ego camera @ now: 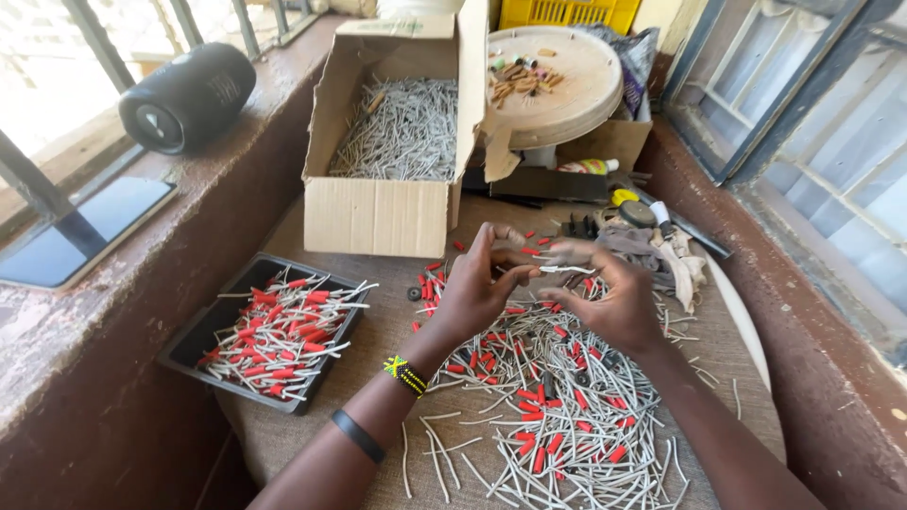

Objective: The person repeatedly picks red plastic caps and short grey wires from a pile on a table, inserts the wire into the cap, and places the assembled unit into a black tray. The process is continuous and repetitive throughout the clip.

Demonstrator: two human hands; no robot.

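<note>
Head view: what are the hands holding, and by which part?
Both hands pinch one thin grey stick between them: the right hand grips its right end, the left hand meets its left end. Exact finger contact is unclear.

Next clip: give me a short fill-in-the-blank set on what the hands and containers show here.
1. Both hands, the left hand and right hand, pinch one thin grey ____ between them.
2. The black tray holds rods with ____ sleeves.
3. The cardboard box holds bare grey rods and stands ____ the tray.

Missing: rod; red; behind
</note>
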